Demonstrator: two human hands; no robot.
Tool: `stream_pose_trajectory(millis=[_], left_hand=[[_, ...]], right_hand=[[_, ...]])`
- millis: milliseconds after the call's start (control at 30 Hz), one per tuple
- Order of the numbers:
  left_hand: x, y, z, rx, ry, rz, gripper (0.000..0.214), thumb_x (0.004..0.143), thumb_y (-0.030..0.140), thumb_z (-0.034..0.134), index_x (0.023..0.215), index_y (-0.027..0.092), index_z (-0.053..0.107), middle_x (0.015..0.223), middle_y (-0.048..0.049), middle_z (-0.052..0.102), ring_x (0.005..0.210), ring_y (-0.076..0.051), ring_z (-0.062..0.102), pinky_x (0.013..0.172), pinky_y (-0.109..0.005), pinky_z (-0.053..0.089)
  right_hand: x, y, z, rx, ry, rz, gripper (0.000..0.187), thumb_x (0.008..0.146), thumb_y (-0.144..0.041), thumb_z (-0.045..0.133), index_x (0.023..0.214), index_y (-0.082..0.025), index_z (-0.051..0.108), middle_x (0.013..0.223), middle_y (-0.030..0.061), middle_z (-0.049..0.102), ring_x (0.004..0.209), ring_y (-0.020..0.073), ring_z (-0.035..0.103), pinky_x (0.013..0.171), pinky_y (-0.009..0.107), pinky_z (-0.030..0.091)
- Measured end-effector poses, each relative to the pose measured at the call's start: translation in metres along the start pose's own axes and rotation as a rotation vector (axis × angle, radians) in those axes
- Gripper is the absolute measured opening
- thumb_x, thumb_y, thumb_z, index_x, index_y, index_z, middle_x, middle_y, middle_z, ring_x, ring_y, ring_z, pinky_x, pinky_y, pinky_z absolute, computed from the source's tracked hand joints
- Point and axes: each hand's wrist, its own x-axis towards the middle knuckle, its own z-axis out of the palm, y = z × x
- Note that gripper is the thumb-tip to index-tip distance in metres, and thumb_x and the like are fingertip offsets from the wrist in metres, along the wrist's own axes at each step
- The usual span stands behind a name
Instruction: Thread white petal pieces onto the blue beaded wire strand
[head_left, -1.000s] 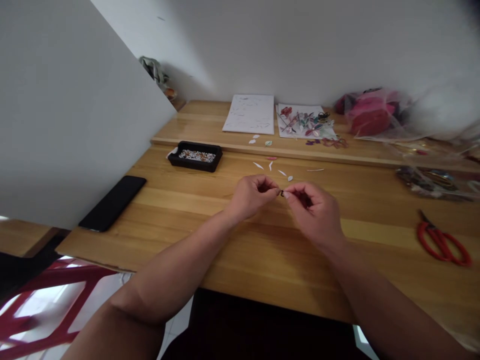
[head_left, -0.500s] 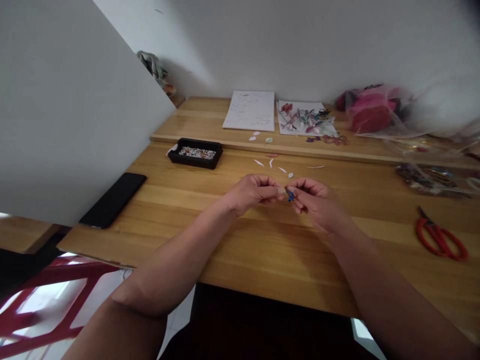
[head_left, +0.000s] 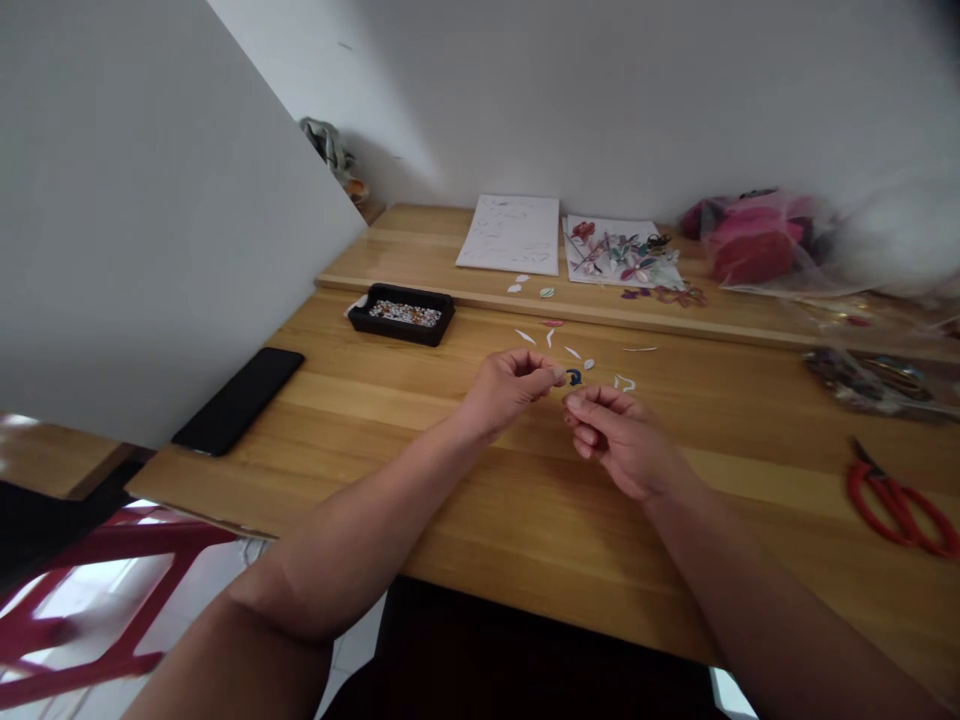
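Observation:
A small dark blue curled piece (head_left: 574, 377) shows at the fingertips of my left hand (head_left: 514, 388), whose thumb and index finger pinch it. Slightly below and to the right, my right hand (head_left: 615, 430) has its thumb pressed against its index finger. Whatever lies in that pinch, if anything, is too small to make out. Between the two sets of fingertips there is a narrow gap. Just beyond my right hand lies a white curvy piece (head_left: 625, 383). Several thin white leaf-like slips (head_left: 526, 337) and a small pale oval piece (head_left: 589, 364) rest beyond the fingers.
A black tray (head_left: 439, 325) of small beads and a phone (head_left: 238, 400) are on the left. Red-handled scissors (head_left: 900, 505) lie right. On the raised back ledge are a white sheet (head_left: 510, 235), colourful flower-like pieces (head_left: 622, 255) and a pink bundle (head_left: 757, 240) in clear plastic.
My hands have moved slightly apart, the right one lower. The blue piece, earlier at the right fingertips, now sits at the left ones. The white curvy piece has come into view.

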Motion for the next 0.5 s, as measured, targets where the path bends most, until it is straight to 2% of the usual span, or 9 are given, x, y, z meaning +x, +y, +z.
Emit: stream_pose_trajectory(millis=[67,167,233,300,400,500], left_hand=[[0.0002,-0.0005,0.0006,0.071,0.028,0.049,0.016,0.073,0.029,0.076,0.075,0.015,0.067,0.073,-0.0001,0.067,0.063,-0.007,0.051,0.066,-0.025,0.043],[-0.0005,0.0006,0.0009,0.195,0.033,0.085,0.013,0.074,0.026,0.075,0.074,0.015,0.067,0.073,-0.0001,0.067,0.065,-0.009,0.053,0.066,-0.025,0.043],[-0.0016,0.0019,0.0007,0.266,0.004,0.082,0.012,0.075,0.025,0.074,0.075,0.015,0.068,0.073,-0.0007,0.067,0.065,-0.009,0.054,0.065,-0.025,0.042],[-0.003,0.0028,0.0004,0.295,-0.048,0.072,0.012,0.076,0.025,0.074,0.076,0.014,0.069,0.074,-0.0014,0.068,0.065,-0.01,0.055,0.064,-0.025,0.041],[-0.0049,0.0026,0.0001,0.255,-0.125,0.041,0.015,0.078,0.028,0.074,0.078,0.014,0.07,0.076,-0.0023,0.069,0.066,-0.01,0.056,0.065,-0.025,0.041],[-0.0056,0.0005,0.0005,0.203,-0.154,0.017,0.016,0.079,0.03,0.074,0.079,0.014,0.07,0.077,-0.0027,0.07,0.067,-0.009,0.057,0.066,-0.024,0.042]], right_hand=[[-0.0012,0.0021,0.0005,-0.149,0.046,-0.103,0.026,0.077,-0.041,0.077,0.075,-0.022,0.06,0.065,-0.0043,0.056,0.047,0.0077,0.041,0.044,0.026,0.035],[-0.0052,0.0035,-0.0002,-0.485,0.155,-0.356,0.013,0.084,-0.032,0.072,0.08,-0.022,0.066,0.069,-0.0018,0.061,0.056,0.0116,0.05,0.053,0.029,0.041],[-0.0084,0.0023,-0.0015,-0.666,0.237,-0.547,0.004,0.087,-0.026,0.069,0.084,-0.023,0.068,0.074,0.0,0.065,0.063,0.0139,0.055,0.06,0.031,0.043],[-0.0102,0.0001,-0.0032,-0.761,0.302,-0.671,0.004,0.089,-0.025,0.067,0.086,-0.024,0.069,0.078,0.0008,0.066,0.065,0.0148,0.055,0.063,0.032,0.043],[-0.009,-0.0018,-0.0062,-0.788,0.347,-0.695,0.005,0.091,-0.026,0.066,0.088,-0.025,0.07,0.075,-0.0006,0.065,0.06,0.0136,0.049,0.061,0.032,0.041],[-0.0048,-0.0006,-0.0083,-0.707,0.32,-0.656,0.005,0.092,-0.027,0.066,0.087,-0.025,0.069,0.072,-0.0019,0.064,0.06,0.0136,0.05,0.06,0.032,0.041]])
